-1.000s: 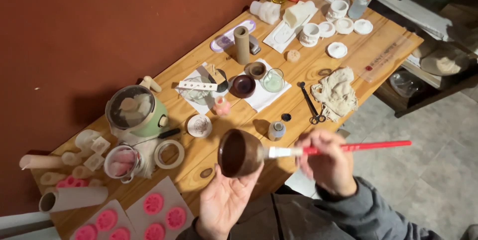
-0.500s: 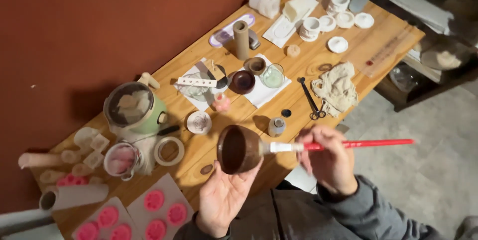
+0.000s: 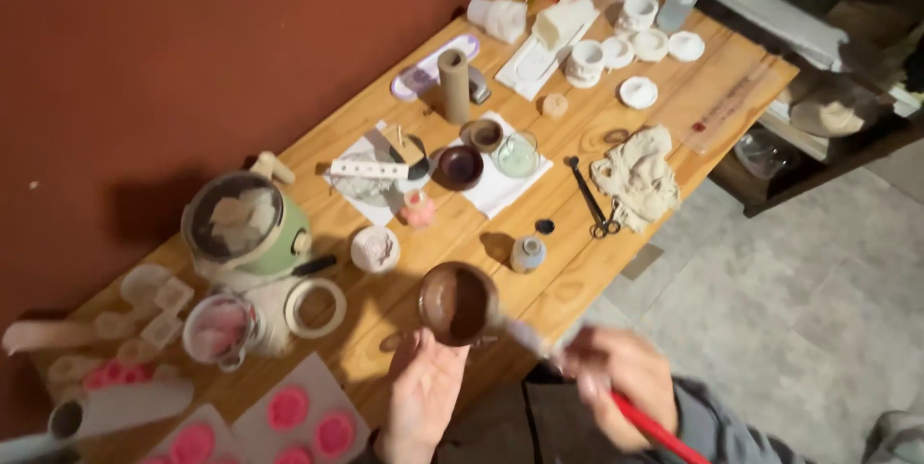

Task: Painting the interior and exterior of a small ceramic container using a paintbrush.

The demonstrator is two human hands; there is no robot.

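Pine table (image 3: 674, 117) runs along the red wall, crowded from end to end: a green pot (image 3: 245, 223) with pale lumps inside, a roll of tape (image 3: 313, 307), pink moulded discs (image 3: 289, 408) on paper at the near corner, a crumpled cloth (image 3: 637, 175), black scissors (image 3: 590, 199), a small dark bowl (image 3: 460, 166) on white paper and a small grey bottle (image 3: 526, 253) near the front edge. Above that edge the left hand (image 3: 423, 397) holds up a brown cup (image 3: 456, 303), its mouth tipped toward the camera — fingers cupped under its base, closed enough to carry it but not wrapped round the rim. The right hand (image 3: 616, 387) is blurred with motion and clenched around a red-handled brush (image 3: 654, 430), whose pale ferrule end points at the cup's side; whether the bristles touch it I cannot tell. Risk lies in that light, underneath hold: a firm stroke from the brush could push the cup off the fingertips and onto the bottle or the floor. The brush moving this fast could also flick whatever it carries onto the sleeve or the table.
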